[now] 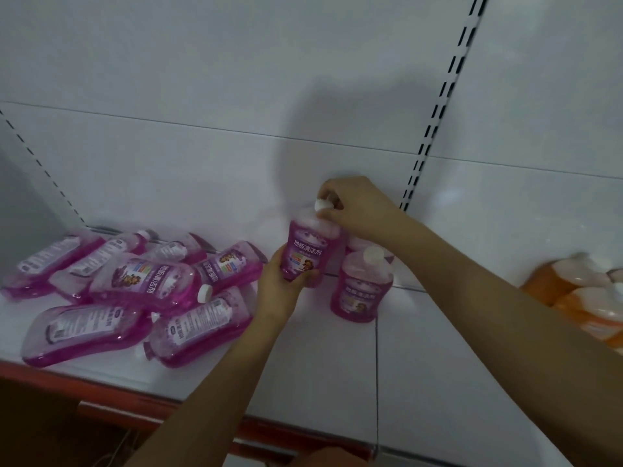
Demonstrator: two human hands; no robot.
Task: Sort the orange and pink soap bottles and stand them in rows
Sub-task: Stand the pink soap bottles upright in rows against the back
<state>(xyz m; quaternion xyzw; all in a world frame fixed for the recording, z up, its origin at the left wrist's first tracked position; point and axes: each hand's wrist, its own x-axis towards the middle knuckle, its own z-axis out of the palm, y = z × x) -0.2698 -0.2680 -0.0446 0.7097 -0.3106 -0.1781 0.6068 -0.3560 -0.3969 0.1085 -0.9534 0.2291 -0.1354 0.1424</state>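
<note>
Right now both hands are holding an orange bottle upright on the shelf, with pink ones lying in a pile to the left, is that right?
Not quite: the head view shows the held bottle is pink, not orange. The left hand grips its base, the right hand its cap; the pile is pink.

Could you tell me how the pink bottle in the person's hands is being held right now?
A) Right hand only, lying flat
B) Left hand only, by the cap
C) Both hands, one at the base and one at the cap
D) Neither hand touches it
C: the left hand grips the base of the upright pink bottle, while the right hand pinches its white cap.
</note>
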